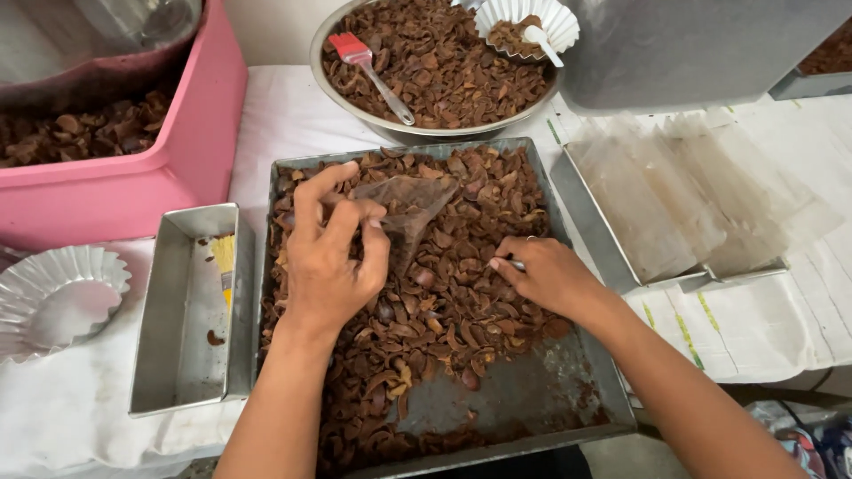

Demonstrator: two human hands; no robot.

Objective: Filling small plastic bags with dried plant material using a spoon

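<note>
A grey metal tray (568,381) in front of me is heaped with brown dried shell-like pieces (444,310). My left hand (330,257) hovers over the heap and pinches the mouth of a small clear plastic bag (410,202), which lies on the pieces. My right hand (546,273) rests on the heap to the right, fingers closed around a small metal tool whose tip shows at the fingertips (516,264); what the tool is I cannot tell.
A round steel bowl (390,129) of the same pieces holds a red brush (355,51) and a fluted white cup (532,22). Left: an empty rectangular tin (191,310), a pink tub (191,133), fluted foil cups (53,293). Right: a tray of clear bags (692,204).
</note>
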